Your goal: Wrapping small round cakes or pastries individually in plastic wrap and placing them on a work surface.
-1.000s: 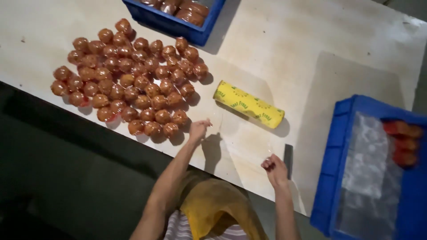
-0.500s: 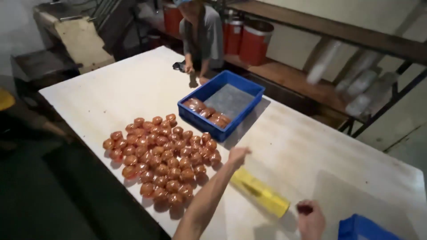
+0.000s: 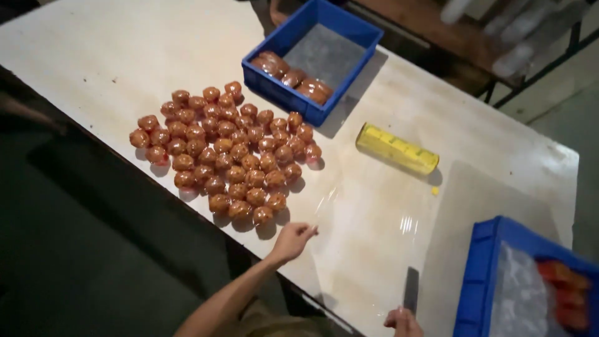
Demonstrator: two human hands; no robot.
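Clear plastic film sheet (image 3: 368,231): lies flat on the pale desk (image 3: 474,143) in front of me, glossy with a few creases, stretching from my left hand across toward my right; I see its far edge run up near the yellow roll.
Left hand (image 3: 292,240): I see it at the film's near left corner, fingers (image 3: 307,231) drawn narrow together and pinching the film's edge, just below the heap of balls.
Right hand (image 3: 402,323): low at the frame's bottom edge, mostly cut off; its fingers close around a dark, flat, narrow blade-like tool (image 3: 411,289) that stands up from the hand over the film. I cannot tell what the tool is.
Yellow cardboard film-roll box (image 3: 397,148): long and narrow, lying on its side on the desk beyond the film, between the two crates.
Small round brown-orange wrapped balls (image 3: 228,156): many, packed touching one another in a loose patch on the desk's left part.
Open blue plastic crate (image 3: 340,28): at the far side, just beyond the balls, a few wrapped brown packs in its near corner.
Second blue plastic crate (image 3: 480,274): at my right, blurred, lined with clear plastic, something red inside.
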